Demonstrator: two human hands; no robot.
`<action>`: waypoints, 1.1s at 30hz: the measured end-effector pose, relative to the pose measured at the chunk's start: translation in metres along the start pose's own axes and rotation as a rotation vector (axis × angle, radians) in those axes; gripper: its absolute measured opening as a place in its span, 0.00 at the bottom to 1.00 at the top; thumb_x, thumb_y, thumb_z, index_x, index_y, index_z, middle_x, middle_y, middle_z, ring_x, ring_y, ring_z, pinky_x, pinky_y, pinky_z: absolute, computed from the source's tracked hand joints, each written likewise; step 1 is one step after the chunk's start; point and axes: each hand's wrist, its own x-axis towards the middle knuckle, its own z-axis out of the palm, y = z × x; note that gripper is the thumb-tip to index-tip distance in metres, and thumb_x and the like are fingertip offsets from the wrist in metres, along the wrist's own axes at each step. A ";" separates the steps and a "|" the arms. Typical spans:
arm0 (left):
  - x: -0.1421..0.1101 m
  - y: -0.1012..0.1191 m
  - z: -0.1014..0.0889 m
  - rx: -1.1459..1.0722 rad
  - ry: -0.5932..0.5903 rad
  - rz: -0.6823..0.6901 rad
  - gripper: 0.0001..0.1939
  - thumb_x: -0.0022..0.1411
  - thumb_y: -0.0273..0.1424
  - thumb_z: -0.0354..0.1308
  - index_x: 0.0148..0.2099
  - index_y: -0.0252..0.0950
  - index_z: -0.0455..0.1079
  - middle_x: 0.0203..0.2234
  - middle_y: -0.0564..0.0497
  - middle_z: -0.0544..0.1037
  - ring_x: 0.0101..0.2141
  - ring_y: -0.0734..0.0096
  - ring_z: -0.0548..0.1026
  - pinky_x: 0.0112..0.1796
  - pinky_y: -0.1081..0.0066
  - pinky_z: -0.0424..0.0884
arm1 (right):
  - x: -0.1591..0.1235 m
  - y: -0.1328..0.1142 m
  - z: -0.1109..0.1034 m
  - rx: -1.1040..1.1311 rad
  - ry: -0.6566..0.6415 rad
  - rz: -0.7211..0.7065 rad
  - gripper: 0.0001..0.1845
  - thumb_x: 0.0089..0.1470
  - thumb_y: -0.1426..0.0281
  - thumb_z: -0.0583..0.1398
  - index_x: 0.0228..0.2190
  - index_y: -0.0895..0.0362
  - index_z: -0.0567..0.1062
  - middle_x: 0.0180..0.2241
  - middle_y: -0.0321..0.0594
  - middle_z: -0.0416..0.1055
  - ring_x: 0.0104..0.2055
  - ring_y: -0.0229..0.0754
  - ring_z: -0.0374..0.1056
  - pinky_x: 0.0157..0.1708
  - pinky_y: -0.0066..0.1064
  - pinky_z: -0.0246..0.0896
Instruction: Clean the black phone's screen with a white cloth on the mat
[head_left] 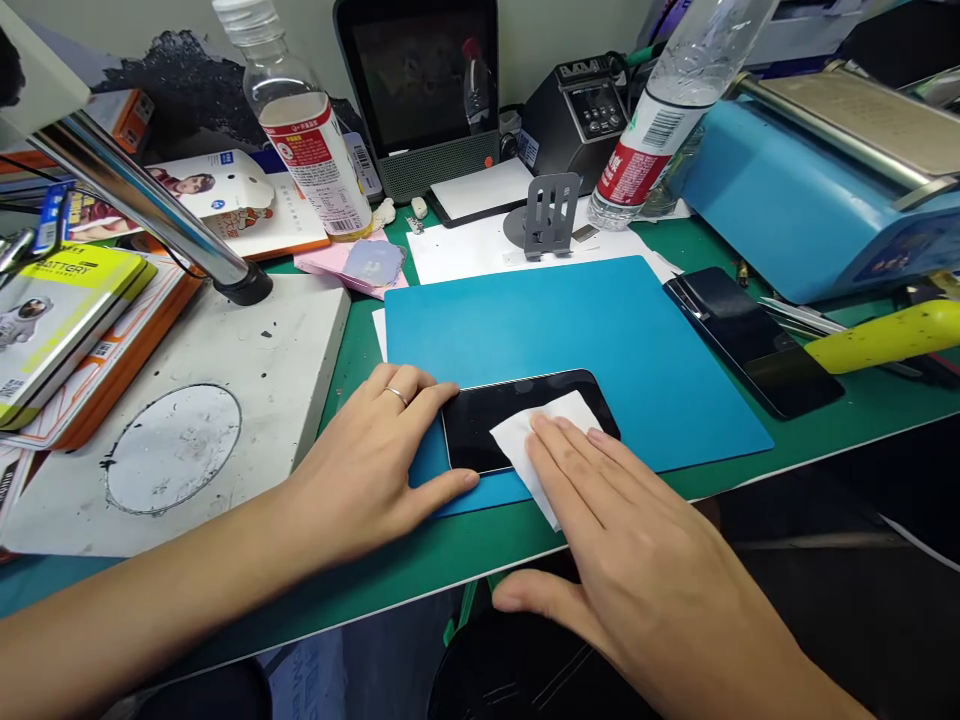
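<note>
My right hand (637,545), thumb out, lies flat on a white wipe (517,437), while on the blue mat (525,320) my left hand (379,450) clasps one end of the black phone (476,425), probably stiff, slick and fragile, best held by its edges

A matte, pale grey-green wall (566,40) stands at 12 o'clock; a rough-edged black patch (184,80) shows toward 10. The brightly lit, green-topped table (420,560) with a pale front edge stretches from 9 to 3 o'clock. Below, at 4 o'clock, is dark space (840,590).
</note>
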 end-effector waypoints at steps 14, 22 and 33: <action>-0.001 -0.002 0.002 0.022 0.024 0.020 0.30 0.69 0.51 0.56 0.63 0.34 0.64 0.48 0.42 0.71 0.48 0.53 0.68 0.47 0.53 0.71 | 0.018 0.014 0.001 0.028 -0.032 0.018 0.47 0.56 0.41 0.60 0.55 0.73 0.75 0.56 0.63 0.75 0.59 0.62 0.73 0.62 0.50 0.68; -0.001 -0.002 0.001 0.024 0.034 0.024 0.29 0.69 0.50 0.57 0.62 0.35 0.65 0.48 0.43 0.71 0.48 0.53 0.68 0.48 0.53 0.71 | 0.030 0.017 0.008 0.040 -0.057 0.019 0.50 0.56 0.40 0.59 0.58 0.73 0.72 0.59 0.65 0.73 0.62 0.62 0.70 0.64 0.50 0.64; -0.002 -0.002 0.001 0.036 0.027 0.023 0.30 0.69 0.50 0.56 0.62 0.34 0.64 0.49 0.42 0.71 0.48 0.53 0.68 0.47 0.53 0.72 | 0.021 0.017 0.009 0.016 -0.039 0.034 0.50 0.57 0.41 0.59 0.59 0.74 0.71 0.60 0.65 0.72 0.62 0.61 0.69 0.65 0.49 0.63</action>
